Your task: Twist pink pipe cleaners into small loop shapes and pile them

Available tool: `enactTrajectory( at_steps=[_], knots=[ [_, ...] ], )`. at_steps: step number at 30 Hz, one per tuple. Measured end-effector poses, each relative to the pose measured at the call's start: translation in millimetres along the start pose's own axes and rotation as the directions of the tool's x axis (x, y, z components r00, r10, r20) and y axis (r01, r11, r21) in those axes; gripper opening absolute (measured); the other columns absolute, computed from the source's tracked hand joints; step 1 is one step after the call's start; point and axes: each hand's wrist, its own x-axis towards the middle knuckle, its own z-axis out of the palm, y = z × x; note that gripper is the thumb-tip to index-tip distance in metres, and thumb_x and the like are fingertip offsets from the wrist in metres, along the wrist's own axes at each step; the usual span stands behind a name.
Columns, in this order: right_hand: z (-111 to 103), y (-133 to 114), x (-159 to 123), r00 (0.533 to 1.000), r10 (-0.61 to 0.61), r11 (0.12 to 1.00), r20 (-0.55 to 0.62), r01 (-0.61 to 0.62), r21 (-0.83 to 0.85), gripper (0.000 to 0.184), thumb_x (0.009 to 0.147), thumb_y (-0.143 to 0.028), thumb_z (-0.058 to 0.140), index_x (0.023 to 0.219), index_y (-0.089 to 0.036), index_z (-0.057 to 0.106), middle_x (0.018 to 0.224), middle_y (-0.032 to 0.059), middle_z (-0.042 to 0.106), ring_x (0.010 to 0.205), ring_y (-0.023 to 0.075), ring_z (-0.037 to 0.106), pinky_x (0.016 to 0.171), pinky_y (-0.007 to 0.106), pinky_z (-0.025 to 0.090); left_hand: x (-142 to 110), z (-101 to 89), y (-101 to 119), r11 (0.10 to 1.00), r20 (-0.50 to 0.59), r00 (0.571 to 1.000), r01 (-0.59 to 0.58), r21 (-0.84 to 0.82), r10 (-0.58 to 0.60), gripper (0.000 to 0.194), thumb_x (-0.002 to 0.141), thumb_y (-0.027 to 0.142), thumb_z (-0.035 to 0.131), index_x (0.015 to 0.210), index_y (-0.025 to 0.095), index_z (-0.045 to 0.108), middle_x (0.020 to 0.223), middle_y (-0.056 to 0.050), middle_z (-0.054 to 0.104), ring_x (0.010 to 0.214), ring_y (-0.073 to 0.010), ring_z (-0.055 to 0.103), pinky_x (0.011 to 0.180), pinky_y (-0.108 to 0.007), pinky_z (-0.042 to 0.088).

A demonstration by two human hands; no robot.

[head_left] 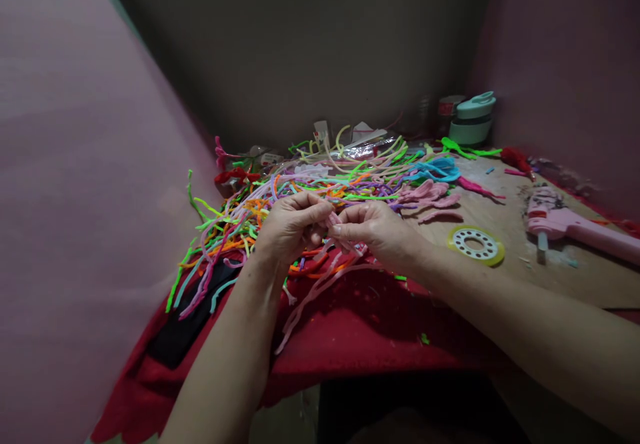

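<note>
Over red tablecloth [360, 344] below the grip, pinching pink chenille stem [334, 219] in fingertips of both left hand [290, 224] and right hand [377, 229]; ideally keeping both pinches close together, steadying short lengths clear of tangled stems [345, 181] beyond.

on the counter [380, 341]: pipe-cleaner heap [240, 221] behind and left of my left grip [294, 223]; tape roll [488, 248] right of my right grip [376, 227]; glue gun [575, 225] farther right; lidded container [470, 131] behind both.

Thin pink pipe-cleaner strands [333, 219]: fuzzy, matt | draped red cloth [350, 347]: matt | pink long-handled plastic tool [580, 224]: smooth from here
</note>
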Motion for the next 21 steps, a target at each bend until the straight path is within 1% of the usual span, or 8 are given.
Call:
enactTrajectory(
  at_steps=[5,10,14,16,18,21],
  knots=[
    [0,1,0,1.0,0.001,1.0,0.007,-0.001,-0.018,0.016,0.067,-0.018,0.057,0.052,-0.014,0.056,0.049,-0.0033,0.049,0.048,0.0075,0.039,0.053,0.024,0.03,0,0.3,0,0.999,-0.027,1.0,-0.01,0.038,0.011,0.022,0.065,0.026,0.071,0.061,0.012,0.054,0.051,0.001,0.06,0.031,-0.0037,0.043,0.031,-0.014,0.03],
    [0,-1,0,0.999,0.039,0.998,0.028,-0.037,-0.044,0.022,0.068,-0.022,0.057,0.049,-0.014,0.054,0.046,-0.0029,0.048,0.047,0.0077,0.039,0.053,0.025,0.029,-1,1.4,0,0.997,-0.045,0.998,-0.031,0.077,0.035,0.021,0.065,0.026,0.07,0.06,0.012,0.055,0.054,0.0,0.062,0.032,-0.003,0.041,0.032,-0.015,0.029],
    [0,-3,0,0.998,0.044,0.995,-0.034,-0.046,-0.087,0.028,0.069,-0.025,0.056,0.044,-0.014,0.05,0.043,-0.0032,0.045,0.044,0.0067,0.036,0.051,0.025,0.027,-3,4.0,0,0.991,-0.03,1.0,0.007,0.137,-0.003,0.019,0.068,0.028,0.068,0.063,0.012,0.059,0.049,0.002,0.055,0.034,-0.0022,0.038,0.032,-0.014,0.023],
    [0,-3,0,0.998,0.035,0.995,-0.056,-0.04,-0.093,0.03,0.07,-0.025,0.056,0.042,-0.014,0.049,0.042,-0.0034,0.044,0.044,0.0062,0.034,0.05,0.025,0.027,-3,6.2,0,0.988,-0.022,1.0,0.017,0.154,-0.014,0.018,0.068,0.028,0.068,0.063,0.013,0.059,0.047,0.004,0.052,0.034,-0.0022,0.037,0.033,-0.014,0.022],
    [0,-2,0,0.997,0.041,0.994,-0.07,-0.048,-0.096,0.029,0.069,-0.024,0.057,0.042,-0.015,0.049,0.041,-0.0036,0.044,0.043,0.0058,0.034,0.049,0.025,0.026,-4,8.8,0,0.986,-0.043,0.999,0.007,0.169,0.0,0.018,0.067,0.027,0.069,0.061,0.013,0.06,0.044,0.004,0.05,0.034,-0.0023,0.036,0.033,-0.015,0.023],
    [1,0,1,0.995,0.064,0.992,-0.081,-0.072,-0.1,0.028,0.068,-0.021,0.057,0.042,-0.015,0.05,0.037,-0.0043,0.042,0.039,0.0054,0.033,0.046,0.025,0.025,-4,12.5,0,0.973,-0.104,0.994,-0.01,0.229,0.035,0.017,0.065,0.027,0.068,0.059,0.012,0.061,0.042,0.004,0.049,0.033,-0.0022,0.034,0.033,-0.015,0.022]
  ],
)
